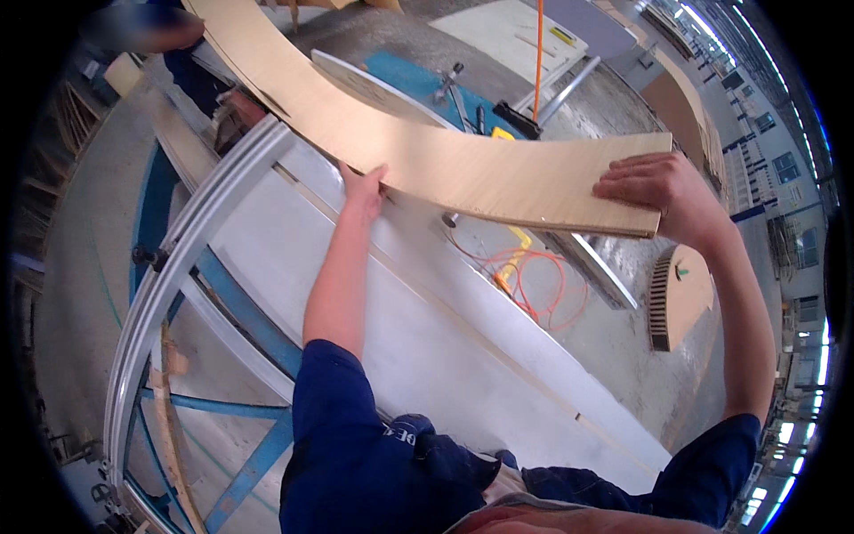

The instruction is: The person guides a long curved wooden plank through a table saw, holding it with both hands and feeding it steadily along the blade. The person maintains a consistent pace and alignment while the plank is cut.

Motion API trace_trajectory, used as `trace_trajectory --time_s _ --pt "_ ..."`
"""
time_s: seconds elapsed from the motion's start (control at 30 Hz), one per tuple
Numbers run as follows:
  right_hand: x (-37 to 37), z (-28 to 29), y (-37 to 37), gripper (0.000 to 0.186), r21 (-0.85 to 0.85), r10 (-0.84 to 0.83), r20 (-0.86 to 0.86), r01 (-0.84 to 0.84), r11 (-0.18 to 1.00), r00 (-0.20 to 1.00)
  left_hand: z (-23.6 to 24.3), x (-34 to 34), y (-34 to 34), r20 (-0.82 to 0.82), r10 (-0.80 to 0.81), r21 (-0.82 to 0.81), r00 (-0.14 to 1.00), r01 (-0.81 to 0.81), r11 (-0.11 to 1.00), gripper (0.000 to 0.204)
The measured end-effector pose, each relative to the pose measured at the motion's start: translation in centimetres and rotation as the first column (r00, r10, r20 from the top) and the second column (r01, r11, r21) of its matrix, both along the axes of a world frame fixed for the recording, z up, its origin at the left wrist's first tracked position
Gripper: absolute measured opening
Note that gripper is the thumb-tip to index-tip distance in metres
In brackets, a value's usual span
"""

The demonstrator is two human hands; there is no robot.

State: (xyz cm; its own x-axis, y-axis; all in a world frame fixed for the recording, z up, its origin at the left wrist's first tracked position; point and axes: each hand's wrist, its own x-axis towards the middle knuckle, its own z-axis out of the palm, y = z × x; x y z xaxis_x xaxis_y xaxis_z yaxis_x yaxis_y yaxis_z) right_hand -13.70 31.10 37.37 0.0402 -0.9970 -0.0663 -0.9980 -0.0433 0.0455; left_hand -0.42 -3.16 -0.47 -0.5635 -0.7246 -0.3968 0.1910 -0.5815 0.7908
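Observation:
A long, curved strip of pale plywood (480, 173) stretches from the top left to the middle right, above a grey work surface (400, 347). My left hand (363, 189) holds the strip's near lower edge left of centre, thumb and fingers at the edge. My right hand (649, 191) grips its right end, fingers over the upper face and wrapped round it. A curved metal rail (191, 227) on a blue steel frame (236, 400) runs along the left of the work surface.
Another person in dark blue (187, 80) stands at top left beside the strip's far end. Beyond are a blue board (400, 71), clamp (449, 84), yellow tool (516, 258), orange hose (556, 294) and metal bar (605, 271). A semicircular slatted wooden piece (680, 294) lies right.

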Motion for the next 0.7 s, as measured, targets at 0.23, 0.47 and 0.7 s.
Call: trace_trajectory --time_s 0.23,0.47,0.7 --pt "0.2 0.3 -0.5 0.040 -0.039 -0.017 -0.006 0.017 0.999 1.000 -3.1 -0.7 -2.2 0.013 0.063 -0.108 0.998 -0.061 0.992 0.116" --pt "0.7 -0.2 0.4 0.041 -0.040 -0.049 -0.071 0.046 0.998 0.996 2.3 0.0 -0.1 0.213 -0.057 -0.018 0.975 0.062 0.998 0.105" --pt "0.9 0.4 -0.1 0.040 -0.033 0.008 -0.071 -0.010 0.999 0.997 -2.7 -1.3 -1.9 0.263 0.256 -0.190 0.930 -0.210 0.959 0.089"
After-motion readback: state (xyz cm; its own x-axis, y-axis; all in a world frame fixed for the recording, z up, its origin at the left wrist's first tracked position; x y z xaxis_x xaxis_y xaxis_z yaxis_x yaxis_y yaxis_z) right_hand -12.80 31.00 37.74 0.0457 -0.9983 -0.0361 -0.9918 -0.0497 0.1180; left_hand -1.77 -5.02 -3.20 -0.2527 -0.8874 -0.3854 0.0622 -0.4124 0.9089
